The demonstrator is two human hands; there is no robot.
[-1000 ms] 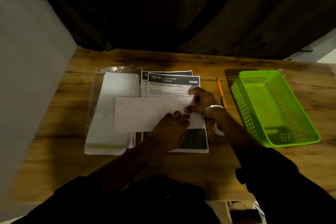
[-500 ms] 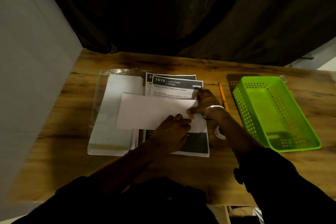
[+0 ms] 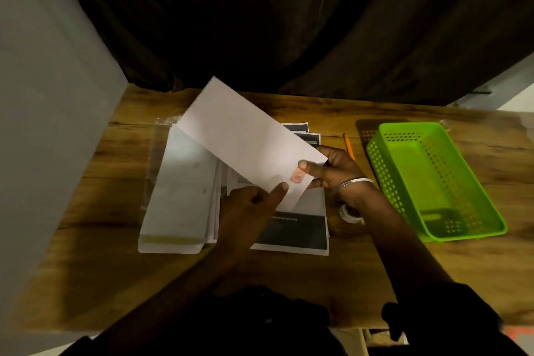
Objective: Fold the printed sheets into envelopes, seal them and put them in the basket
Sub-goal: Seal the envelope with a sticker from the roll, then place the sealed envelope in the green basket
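Overall: nothing here can be read with certainty.
Printed sheet (image 3: pixel 291 233): one line of small pale lettering on the black band at its near end, too blurred to make out.
Sheet headers (image 3: pixel 309 137): dark bars showing past the envelope's edge, one with a pale tag, its print too small to read.
Envelope (image 3: pixel 248 141): a small reddish printed mark near its lower corner, with no legible letters or numbers.

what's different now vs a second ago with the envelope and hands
The envelope lay flat on the printed sheets under both hands; now it is lifted and tilted, far end up toward the left. The right hand pinches its right end, thumb on top; the left hand holds its near edge. The envelope stack, green basket and pencil stayed put.
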